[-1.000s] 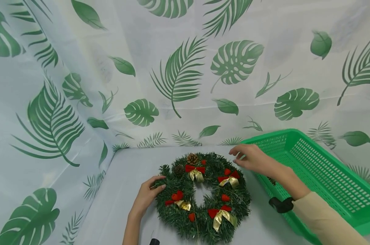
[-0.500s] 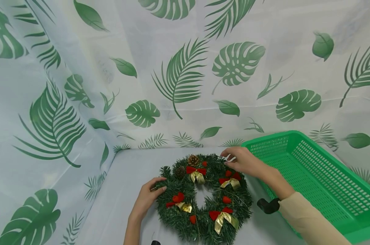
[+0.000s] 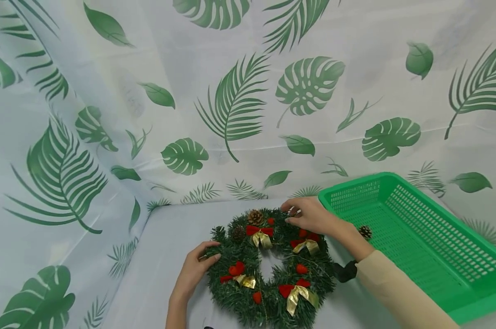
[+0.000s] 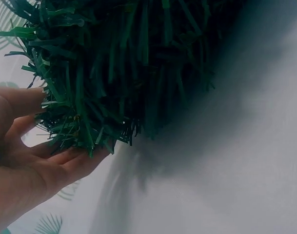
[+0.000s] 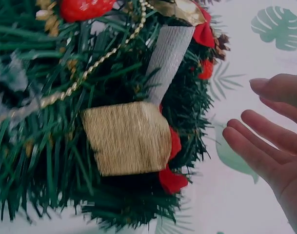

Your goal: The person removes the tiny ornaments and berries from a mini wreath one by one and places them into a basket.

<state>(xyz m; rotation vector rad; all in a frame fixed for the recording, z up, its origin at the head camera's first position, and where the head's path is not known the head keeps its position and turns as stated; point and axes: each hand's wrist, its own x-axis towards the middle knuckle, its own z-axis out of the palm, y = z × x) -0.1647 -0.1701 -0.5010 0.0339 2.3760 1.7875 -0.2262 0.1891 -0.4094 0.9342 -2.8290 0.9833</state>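
A green Christmas wreath (image 3: 227, 297) lies on the pale table in the head view. It carries red and gold bows (image 3: 259, 235), red berries (image 3: 301, 268) and pine cones (image 3: 256, 216). My left hand (image 3: 195, 265) is at the wreath's left edge; in the left wrist view its thumb and fingers (image 4: 75, 163) curve around the sprigs. My right hand (image 3: 309, 214) hovers at the far right edge, fingers loosely bent. In the right wrist view that hand (image 5: 280, 141) shows spread fingers with nothing between them, and a gold ribbon end (image 5: 128, 139) fills the middle.
A green plastic basket (image 3: 433, 205) stands to the right of the wreath, under the right forearm. One pine cone (image 3: 365, 232) is inside it near the left wall. A white curtain with leaf prints (image 3: 248, 178) hangs behind and at the left of the table (image 3: 149, 274).
My right hand has moved left, from beside the basket to over the wreath's far edge. The basket's pine cone shows clearly now. My left hand keeps its place at the wreath.
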